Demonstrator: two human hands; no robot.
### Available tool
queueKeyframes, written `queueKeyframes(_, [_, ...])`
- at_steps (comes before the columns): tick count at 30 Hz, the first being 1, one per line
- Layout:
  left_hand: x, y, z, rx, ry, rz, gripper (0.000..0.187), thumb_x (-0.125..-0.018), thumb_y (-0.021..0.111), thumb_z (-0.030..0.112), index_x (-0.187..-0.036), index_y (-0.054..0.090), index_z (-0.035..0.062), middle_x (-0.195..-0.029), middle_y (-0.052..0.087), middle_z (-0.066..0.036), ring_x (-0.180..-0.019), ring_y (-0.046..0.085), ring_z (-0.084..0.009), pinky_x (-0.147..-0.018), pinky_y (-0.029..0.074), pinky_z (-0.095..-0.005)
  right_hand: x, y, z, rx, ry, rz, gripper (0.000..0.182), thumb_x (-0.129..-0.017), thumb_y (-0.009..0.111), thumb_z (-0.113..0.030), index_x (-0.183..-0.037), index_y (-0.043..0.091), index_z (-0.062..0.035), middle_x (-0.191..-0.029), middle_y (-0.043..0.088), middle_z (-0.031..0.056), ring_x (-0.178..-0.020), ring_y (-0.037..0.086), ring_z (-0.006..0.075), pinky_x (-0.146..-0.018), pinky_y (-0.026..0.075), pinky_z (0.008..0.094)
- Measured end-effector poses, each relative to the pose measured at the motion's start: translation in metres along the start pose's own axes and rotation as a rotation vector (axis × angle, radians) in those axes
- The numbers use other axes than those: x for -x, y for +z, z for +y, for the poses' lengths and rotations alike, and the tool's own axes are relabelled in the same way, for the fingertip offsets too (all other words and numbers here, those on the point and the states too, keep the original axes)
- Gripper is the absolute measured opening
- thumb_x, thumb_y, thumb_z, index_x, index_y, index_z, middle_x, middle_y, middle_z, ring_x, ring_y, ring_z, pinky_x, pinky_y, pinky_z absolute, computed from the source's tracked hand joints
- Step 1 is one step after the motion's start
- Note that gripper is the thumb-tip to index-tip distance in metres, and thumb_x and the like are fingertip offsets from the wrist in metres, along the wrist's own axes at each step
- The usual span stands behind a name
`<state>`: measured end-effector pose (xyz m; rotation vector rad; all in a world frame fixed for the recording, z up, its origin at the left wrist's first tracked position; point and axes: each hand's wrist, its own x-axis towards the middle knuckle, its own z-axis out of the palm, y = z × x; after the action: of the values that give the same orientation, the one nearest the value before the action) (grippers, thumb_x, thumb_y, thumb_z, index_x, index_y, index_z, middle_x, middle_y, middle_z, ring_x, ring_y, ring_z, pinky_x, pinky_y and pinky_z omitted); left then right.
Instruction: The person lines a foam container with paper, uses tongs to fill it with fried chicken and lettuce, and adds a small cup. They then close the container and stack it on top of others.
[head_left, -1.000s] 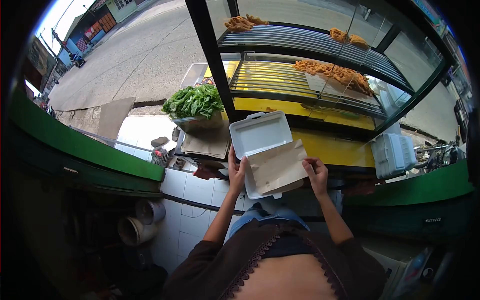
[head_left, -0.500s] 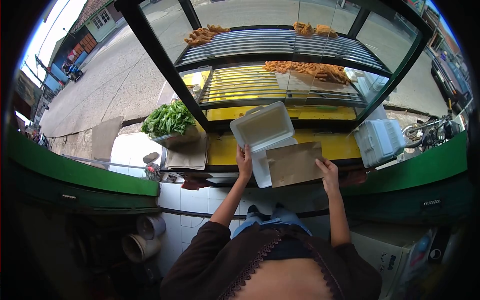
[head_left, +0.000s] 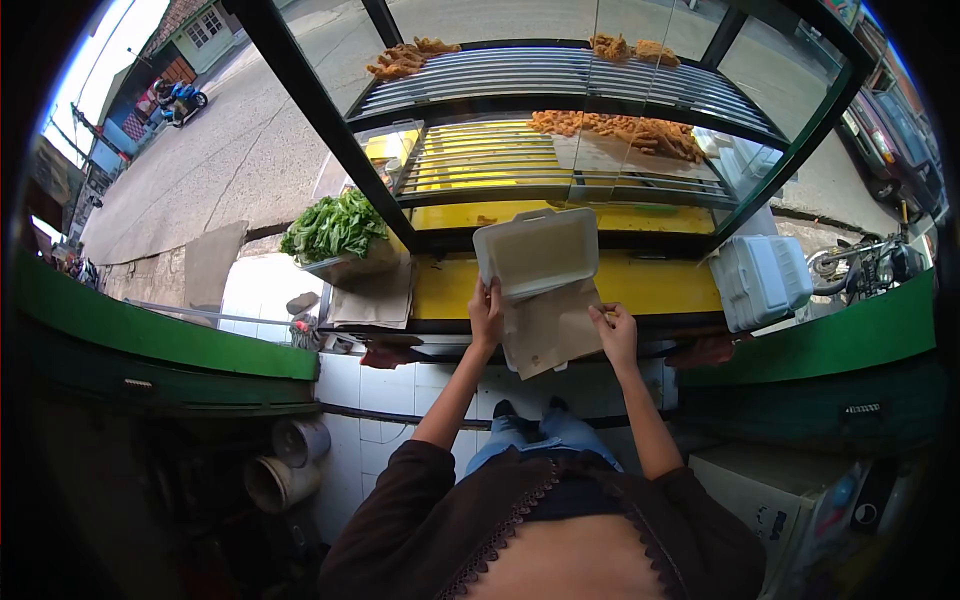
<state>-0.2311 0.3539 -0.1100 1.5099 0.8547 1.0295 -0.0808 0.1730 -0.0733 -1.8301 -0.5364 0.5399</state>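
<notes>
An opened white foam takeaway box (head_left: pixel 536 254) is held over the counter's front edge, its lid raised toward the display case. My left hand (head_left: pixel 487 315) is closed on the box's left side near the hinge. A sheet of brown paper (head_left: pixel 553 330) lies slanted over the box's lower half, its near corner tipped downward. My right hand (head_left: pixel 614 328) pinches the paper at its right edge. The paper covers most of the lower half's inside.
A glass case with slatted racks (head_left: pixel 470 165) holds fried food pieces (head_left: pixel 625 130). Leafy greens (head_left: pixel 335 228) sit at left beside stacked brown paper (head_left: pixel 370 303). More foam boxes (head_left: pixel 762 280) stand at right on the yellow counter (head_left: pixel 660 288). A rider on a blue motorbike (head_left: pixel 180 103) is on the street.
My right hand has moved left, bringing the brown paper over the lower half of the box. The box has turned more upright and shifted slightly right. The motorbike has moved along the street.
</notes>
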Motion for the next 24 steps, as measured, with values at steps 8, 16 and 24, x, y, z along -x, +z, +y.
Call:
queueKeyframes(8, [-0.009, 0.010, -0.001, -0.021, 0.168, -0.023, 0.032, -0.096, 0.043, 0.019, -0.122, 0.049, 0.0009, -0.076, 0.057, -0.016, -0.066, 0.052, -0.0197, -0.063, 0.045, -0.0325, 0.013, 0.002, -0.002, 0.682, -0.327, 0.200, 0.029, -0.082, 0.067, -0.030, -0.091, 0.062, -0.0026, -0.101, 0.053, 0.0143, -0.099, 0.049, 0.0331, -0.088, 0.039, 0.0458])
queueKeyframes(16, [-0.017, 0.010, -0.020, -0.047, 0.069, -0.148, 0.033, -0.096, 0.040, 0.022, -0.118, 0.050, -0.0009, -0.080, 0.058, -0.021, -0.072, 0.056, -0.0349, -0.068, 0.045, -0.0366, -0.002, -0.004, 0.026, 0.008, -0.241, 0.123, 0.033, -0.090, 0.061, -0.026, -0.100, 0.062, 0.0058, -0.116, 0.057, 0.0147, -0.097, 0.056, 0.0207, -0.082, 0.043, 0.0294])
queueKeyframes(24, [-0.020, 0.011, -0.015, -0.105, -0.007, -0.239, 0.043, -0.098, 0.039, 0.031, -0.127, 0.042, -0.0009, -0.104, 0.057, -0.027, -0.098, 0.056, -0.0408, -0.085, 0.043, -0.0394, -0.007, -0.004, 0.029, 0.106, -0.166, 0.178, 0.039, -0.089, 0.064, -0.030, -0.094, 0.064, 0.0081, -0.082, 0.064, 0.0090, -0.074, 0.056, 0.0129, -0.071, 0.044, 0.0258])
